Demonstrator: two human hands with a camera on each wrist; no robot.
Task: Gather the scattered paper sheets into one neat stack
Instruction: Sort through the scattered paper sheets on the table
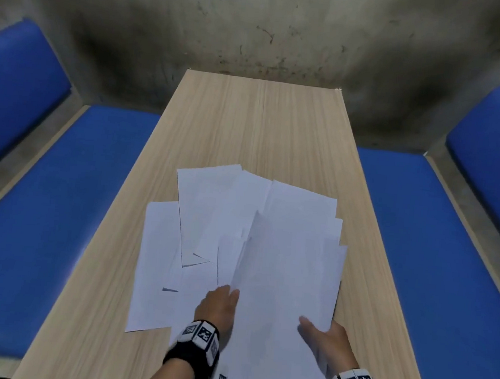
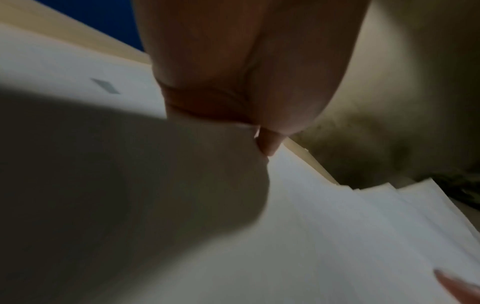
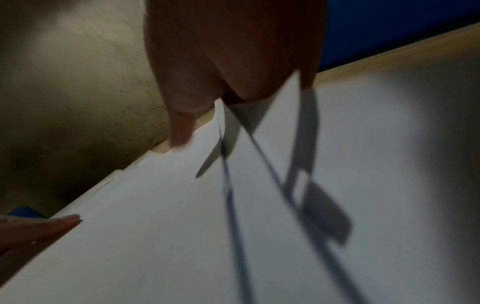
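Several white paper sheets lie fanned across the near half of the wooden table (image 1: 248, 123). Both hands hold up a bundle of sheets (image 1: 283, 281) tilted above the rest. My left hand (image 1: 219, 303) grips its left edge, thumb on top; in the left wrist view the left hand (image 2: 259, 82) pinches the paper edge. My right hand (image 1: 325, 336) grips the bundle's near right side, thumb on top and fingers hidden beneath; the right wrist view shows the right hand (image 3: 221, 61) the same way. Loose sheets lie flat at the left (image 1: 156, 265) and farther back (image 1: 211, 204).
Blue padded benches run along the table's left (image 1: 62, 204) and right (image 1: 447, 249) sides. A stained grey concrete surface (image 1: 255, 25) lies beyond the table's far end. The far half of the tabletop shows bare wood.
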